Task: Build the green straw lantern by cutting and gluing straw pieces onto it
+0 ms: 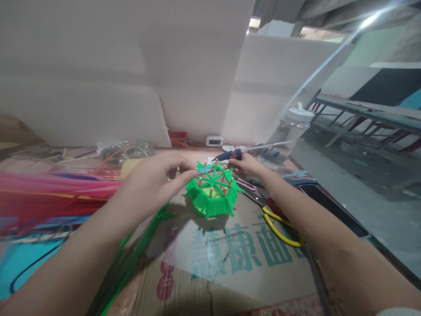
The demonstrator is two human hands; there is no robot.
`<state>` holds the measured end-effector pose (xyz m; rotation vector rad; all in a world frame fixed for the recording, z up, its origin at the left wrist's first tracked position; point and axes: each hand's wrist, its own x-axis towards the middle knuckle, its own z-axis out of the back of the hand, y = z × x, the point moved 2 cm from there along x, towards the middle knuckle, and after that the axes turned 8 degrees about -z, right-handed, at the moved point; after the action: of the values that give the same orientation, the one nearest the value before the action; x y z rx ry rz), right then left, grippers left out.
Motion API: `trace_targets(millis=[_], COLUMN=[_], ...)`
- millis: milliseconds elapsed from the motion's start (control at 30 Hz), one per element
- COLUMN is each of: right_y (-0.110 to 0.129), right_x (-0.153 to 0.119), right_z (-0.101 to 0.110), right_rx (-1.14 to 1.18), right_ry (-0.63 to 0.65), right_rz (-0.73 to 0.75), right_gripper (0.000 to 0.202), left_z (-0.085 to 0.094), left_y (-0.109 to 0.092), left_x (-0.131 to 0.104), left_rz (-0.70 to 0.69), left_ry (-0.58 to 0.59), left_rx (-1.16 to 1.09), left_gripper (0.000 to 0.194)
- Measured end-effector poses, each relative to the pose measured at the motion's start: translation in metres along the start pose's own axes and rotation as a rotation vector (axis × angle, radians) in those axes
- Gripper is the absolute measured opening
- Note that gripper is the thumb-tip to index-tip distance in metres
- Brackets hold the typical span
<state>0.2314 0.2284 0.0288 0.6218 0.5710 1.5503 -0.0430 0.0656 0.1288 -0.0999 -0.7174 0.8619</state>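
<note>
A round green craft piece [212, 204] with upright wooden pegs and crossing green strips sits on printed cardboard [230, 281]. At its upper left, my left hand [161, 177] is closed, thumb and fingers pinching a small light-blue strip [205, 168] over the rim. My right hand [245, 164], behind the piece on the right, is wrapped round a dark blue glue gun [228, 155]. The glue gun's tip points left, just above the pegs. Part of the right fingers is hidden behind the tool.
Yellow-handled scissors [283, 228] lie right of the piece, beside a pink-handled cutter [246, 184]. Green strips [138, 250] and pink-red bundles [62, 193] lie left. A small white clock [214, 141] and clear bottle [291, 131] stand behind. A dark phone-like slab [332, 208] lies right.
</note>
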Motion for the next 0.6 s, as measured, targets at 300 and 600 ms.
trace_targets(millis=[300, 600], right_y=[-0.01, 0.074], right_x=[-0.033, -0.158], right_z=[0.039, 0.065], right_rx=[-0.245, -0.086], right_ry=[-0.171, -0.361], right_rz=[-0.022, 0.525], right_gripper=[0.034, 0.012], left_z=[0.003, -0.005], left_y=[-0.012, -0.027], left_x=[-0.001, -0.007], left_rz=[-0.035, -0.114], left_ry=[0.028, 0.034], left_rx=[-0.025, -0.057], left_gripper=[0.021, 0.016])
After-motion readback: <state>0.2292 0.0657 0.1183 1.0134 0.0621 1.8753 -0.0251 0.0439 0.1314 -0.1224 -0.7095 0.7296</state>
